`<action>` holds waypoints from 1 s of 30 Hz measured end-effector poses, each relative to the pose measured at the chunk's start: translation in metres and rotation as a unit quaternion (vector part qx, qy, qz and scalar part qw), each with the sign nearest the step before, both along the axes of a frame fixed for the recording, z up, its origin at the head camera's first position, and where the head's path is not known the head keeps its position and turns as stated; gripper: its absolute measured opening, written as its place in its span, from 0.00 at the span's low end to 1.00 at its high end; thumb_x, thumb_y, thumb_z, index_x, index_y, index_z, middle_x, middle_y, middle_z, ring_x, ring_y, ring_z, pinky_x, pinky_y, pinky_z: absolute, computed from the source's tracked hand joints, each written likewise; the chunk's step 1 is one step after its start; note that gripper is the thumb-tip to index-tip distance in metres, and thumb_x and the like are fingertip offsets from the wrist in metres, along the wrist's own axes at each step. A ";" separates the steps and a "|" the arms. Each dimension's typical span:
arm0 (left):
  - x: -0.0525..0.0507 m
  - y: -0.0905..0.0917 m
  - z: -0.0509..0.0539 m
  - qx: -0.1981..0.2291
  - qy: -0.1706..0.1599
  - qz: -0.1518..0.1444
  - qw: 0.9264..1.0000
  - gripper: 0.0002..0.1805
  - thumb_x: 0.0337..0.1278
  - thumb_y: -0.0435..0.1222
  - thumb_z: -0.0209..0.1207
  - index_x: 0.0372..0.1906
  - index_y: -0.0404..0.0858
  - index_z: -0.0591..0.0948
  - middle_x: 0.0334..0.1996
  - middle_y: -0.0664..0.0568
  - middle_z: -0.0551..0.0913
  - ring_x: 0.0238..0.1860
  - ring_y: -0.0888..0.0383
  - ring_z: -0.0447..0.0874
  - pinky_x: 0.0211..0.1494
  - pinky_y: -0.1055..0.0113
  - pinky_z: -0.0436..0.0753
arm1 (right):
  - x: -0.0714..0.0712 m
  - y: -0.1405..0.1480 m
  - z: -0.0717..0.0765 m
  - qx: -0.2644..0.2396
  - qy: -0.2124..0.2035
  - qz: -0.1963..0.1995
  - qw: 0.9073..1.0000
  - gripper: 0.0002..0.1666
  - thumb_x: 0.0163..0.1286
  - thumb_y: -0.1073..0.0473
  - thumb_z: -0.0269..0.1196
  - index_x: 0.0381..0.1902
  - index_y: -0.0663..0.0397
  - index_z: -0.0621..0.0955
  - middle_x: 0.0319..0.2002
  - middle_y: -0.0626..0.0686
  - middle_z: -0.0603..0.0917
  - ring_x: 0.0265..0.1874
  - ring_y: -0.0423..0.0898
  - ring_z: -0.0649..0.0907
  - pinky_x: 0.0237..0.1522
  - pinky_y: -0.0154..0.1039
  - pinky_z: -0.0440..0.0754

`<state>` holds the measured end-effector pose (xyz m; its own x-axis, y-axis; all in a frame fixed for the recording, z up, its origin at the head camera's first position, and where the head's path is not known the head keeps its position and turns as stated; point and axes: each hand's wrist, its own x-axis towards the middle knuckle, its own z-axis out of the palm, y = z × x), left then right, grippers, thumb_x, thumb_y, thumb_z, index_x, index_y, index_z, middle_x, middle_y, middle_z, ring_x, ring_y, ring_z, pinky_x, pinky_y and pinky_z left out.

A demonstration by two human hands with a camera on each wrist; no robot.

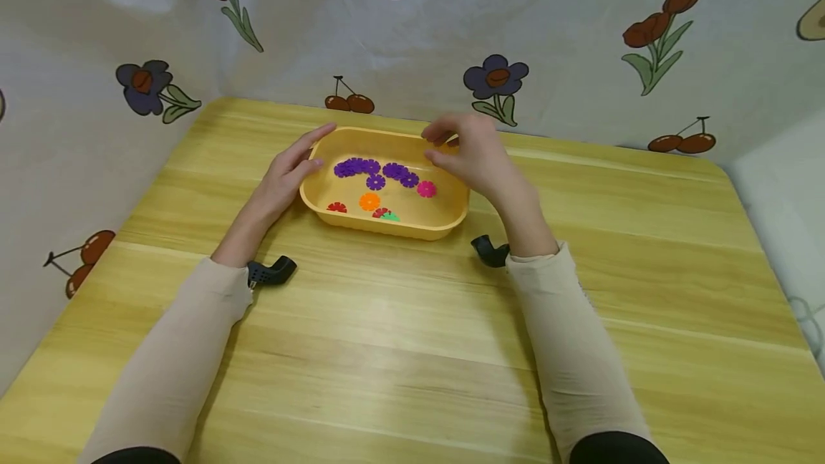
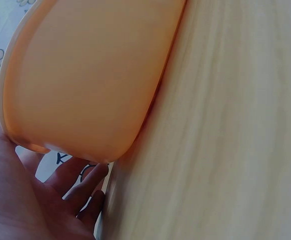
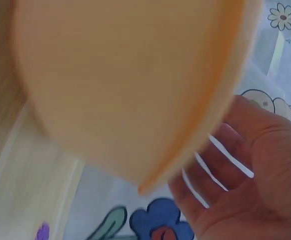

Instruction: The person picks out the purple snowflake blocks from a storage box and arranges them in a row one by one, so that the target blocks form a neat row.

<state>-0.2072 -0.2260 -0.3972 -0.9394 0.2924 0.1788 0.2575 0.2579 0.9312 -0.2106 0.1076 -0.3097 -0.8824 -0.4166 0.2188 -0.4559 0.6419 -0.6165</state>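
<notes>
In the head view a yellow basket [image 1: 402, 228] stands upright near the table's back edge, with several purple flower-shaped discs [image 1: 376, 182] inside. A pink disc [image 1: 427, 189], an orange disc [image 1: 369, 201], two red ones and a green one also lie in it. My left hand [image 1: 283, 181] grips the basket's left end, thumb over the rim and fingers outside; the left wrist view shows these fingers against the orange-looking wall [image 2: 85, 85]. Over the right back corner is my right hand [image 1: 477, 156], fingers loosely bent and apart. Whether it touches the rim [image 3: 200, 130] I cannot tell.
The wooden table [image 1: 361, 349] extends in front of the basket and to both sides. A printed cloth [image 1: 412, 41] hangs behind the table's back edge. A black wrist device [image 1: 273, 271] sits by the left wrist and another [image 1: 490, 251] by the right.
</notes>
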 end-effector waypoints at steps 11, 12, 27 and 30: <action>-0.004 0.003 -0.002 -0.002 0.004 -0.002 1.000 0.32 0.78 0.36 0.51 0.82 0.54 0.67 0.82 0.59 0.63 0.83 0.56 0.56 0.86 0.53 0.57 | -0.007 -0.035 -0.013 0.098 -0.074 0.043 0.991 0.20 0.70 0.61 0.72 0.58 0.61 0.86 0.56 0.58 0.88 0.58 0.54 0.84 0.65 0.46 0.81; -0.003 0.003 -0.002 -0.004 0.004 0.000 1.000 0.32 0.78 0.36 0.51 0.81 0.54 0.67 0.82 0.59 0.63 0.83 0.57 0.56 0.86 0.53 0.57 | -0.007 -0.038 -0.015 0.106 -0.078 0.049 0.990 0.21 0.70 0.61 0.72 0.59 0.60 0.86 0.56 0.58 0.88 0.59 0.54 0.83 0.66 0.47 0.80; -0.001 0.001 -0.001 0.005 0.002 -0.001 1.000 0.32 0.76 0.34 0.51 0.81 0.52 0.68 0.82 0.57 0.64 0.83 0.55 0.58 0.86 0.52 0.58 | -0.005 -0.053 -0.036 0.153 -0.059 0.090 0.982 0.16 0.69 0.63 0.72 0.54 0.58 0.88 0.53 0.56 0.89 0.55 0.52 0.84 0.67 0.46 0.79; -0.001 0.000 -0.001 0.001 0.002 0.000 1.000 0.32 0.76 0.34 0.51 0.81 0.53 0.68 0.82 0.57 0.64 0.83 0.55 0.58 0.85 0.51 0.60 | -0.004 -0.055 -0.038 0.149 -0.047 0.085 0.984 0.13 0.68 0.65 0.73 0.50 0.58 0.89 0.51 0.55 0.90 0.53 0.52 0.85 0.65 0.45 0.81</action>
<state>-0.2082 -0.2258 -0.3981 -0.9387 0.2915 0.1842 0.2618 0.2552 0.9308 -0.2143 0.0521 -0.3473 -0.8049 -0.5932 -0.0145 -0.5222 0.7197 -0.4575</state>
